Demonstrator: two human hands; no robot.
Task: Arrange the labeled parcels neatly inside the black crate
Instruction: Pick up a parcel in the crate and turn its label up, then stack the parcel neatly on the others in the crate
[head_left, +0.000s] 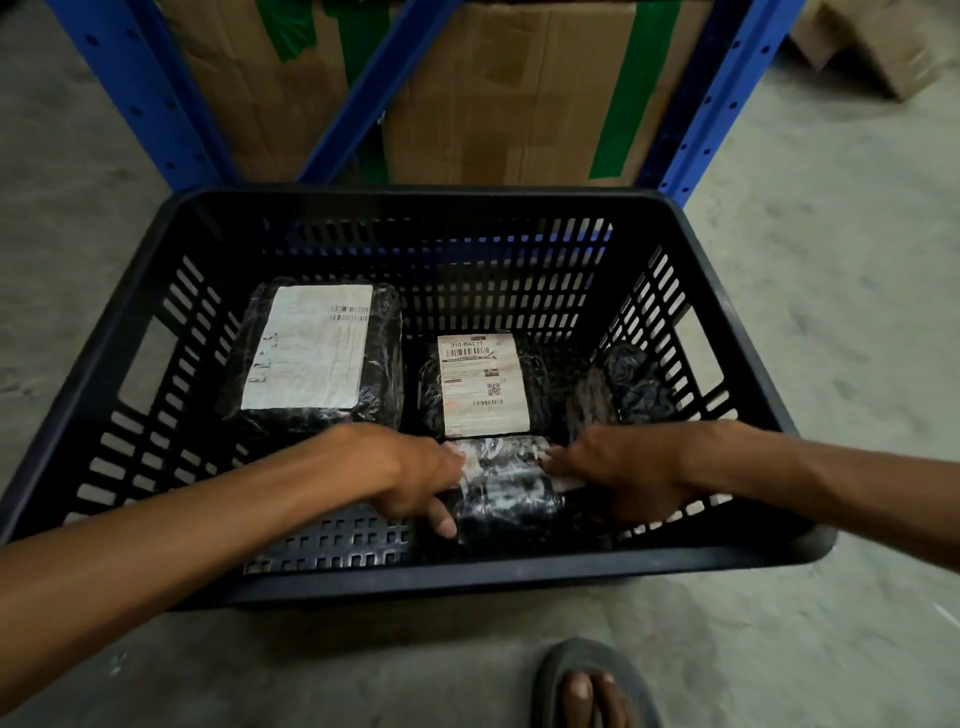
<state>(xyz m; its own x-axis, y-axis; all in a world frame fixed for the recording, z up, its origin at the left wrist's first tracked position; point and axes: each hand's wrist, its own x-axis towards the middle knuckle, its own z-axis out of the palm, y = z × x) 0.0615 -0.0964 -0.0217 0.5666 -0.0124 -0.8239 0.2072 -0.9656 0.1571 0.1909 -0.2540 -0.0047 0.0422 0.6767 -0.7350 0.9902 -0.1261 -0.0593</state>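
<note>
Parcels in black wrap lie inside black crate on concrete floor; large parcel at left, white label with barcodes, text too faint to read; middle parcel label reads "310-BAL17", with barcodes and QR code; crumpled unlabeled bundle at right; front parcel near crate's near wall, gripped at both ends by left hand and right hand; sandalled foot below crate.
</note>
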